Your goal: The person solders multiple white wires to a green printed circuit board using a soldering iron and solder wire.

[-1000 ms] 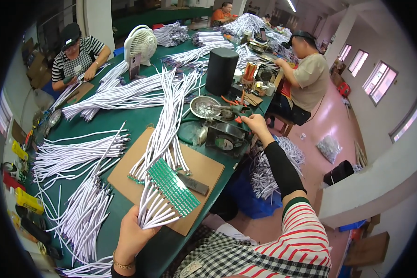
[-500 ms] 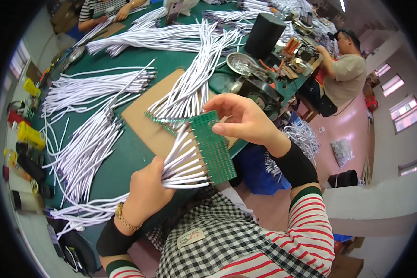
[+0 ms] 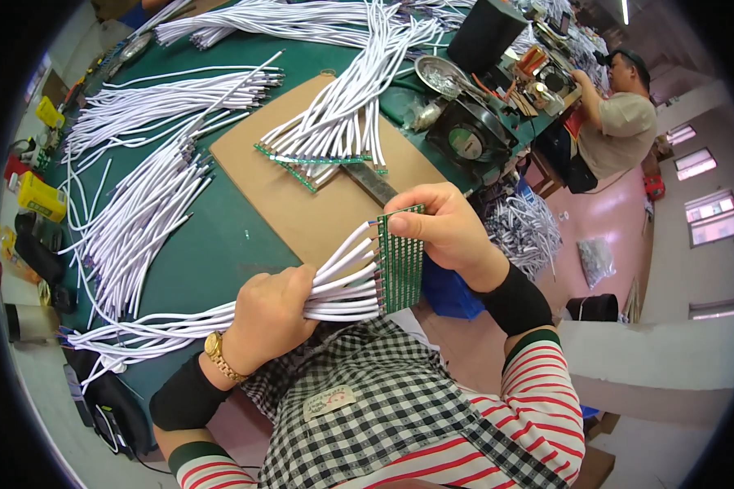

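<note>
As a worker in a checked apron [image 3: 367, 383] leans in at a green-topped table [image 3: 196, 244], the left hand [image 3: 271, 318], knuckles up and wrist ringed by a gold watch [image 3: 218, 355], clenches a sheaf of white cables [image 3: 342, 284] near their ends, which meet one edge of a green circuit board [image 3: 401, 265]. The right hand [image 3: 444, 232] pinches the board's upper corner, thumb on its face, elbow bent, so the board hangs between both hands at the table's near edge. Beyond, cabled green boards [image 3: 318, 160] rest on a brown sheet [image 3: 257, 179], beside a dark flat bar [image 3: 369, 184]. A yellow bottle [image 3: 41, 196] sits at left, its contents hidden. Behind a black fan [image 3: 471, 145], a round metal dish [image 3: 422, 67] holds small shiny pieces [image 3: 440, 80]; on the pink floor lies a clear bag [image 3: 595, 262] of greyish contents. Farther off, a co-worker [image 3: 620, 126] reaches toward the table.
</note>
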A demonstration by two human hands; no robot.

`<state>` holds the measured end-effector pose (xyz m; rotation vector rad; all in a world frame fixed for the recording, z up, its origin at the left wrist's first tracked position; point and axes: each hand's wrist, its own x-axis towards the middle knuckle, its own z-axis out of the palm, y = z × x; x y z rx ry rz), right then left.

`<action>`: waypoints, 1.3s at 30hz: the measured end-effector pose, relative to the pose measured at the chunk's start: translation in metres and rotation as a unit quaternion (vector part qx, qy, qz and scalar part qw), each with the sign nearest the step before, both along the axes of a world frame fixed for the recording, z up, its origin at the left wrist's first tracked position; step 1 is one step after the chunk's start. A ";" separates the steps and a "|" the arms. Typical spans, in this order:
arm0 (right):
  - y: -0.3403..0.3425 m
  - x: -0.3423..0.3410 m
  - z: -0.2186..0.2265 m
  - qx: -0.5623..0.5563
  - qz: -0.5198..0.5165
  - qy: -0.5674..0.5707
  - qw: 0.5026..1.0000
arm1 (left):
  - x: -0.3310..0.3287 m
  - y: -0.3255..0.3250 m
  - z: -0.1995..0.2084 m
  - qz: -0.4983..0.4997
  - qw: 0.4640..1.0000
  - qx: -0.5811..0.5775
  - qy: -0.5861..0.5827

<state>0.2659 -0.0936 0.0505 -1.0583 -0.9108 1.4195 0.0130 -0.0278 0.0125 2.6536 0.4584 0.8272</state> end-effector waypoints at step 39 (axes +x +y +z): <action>-0.007 -0.040 -0.048 0.000 0.115 0.429 0.896 | -0.008 0.009 0.019 -0.028 0.966 -0.256 -0.004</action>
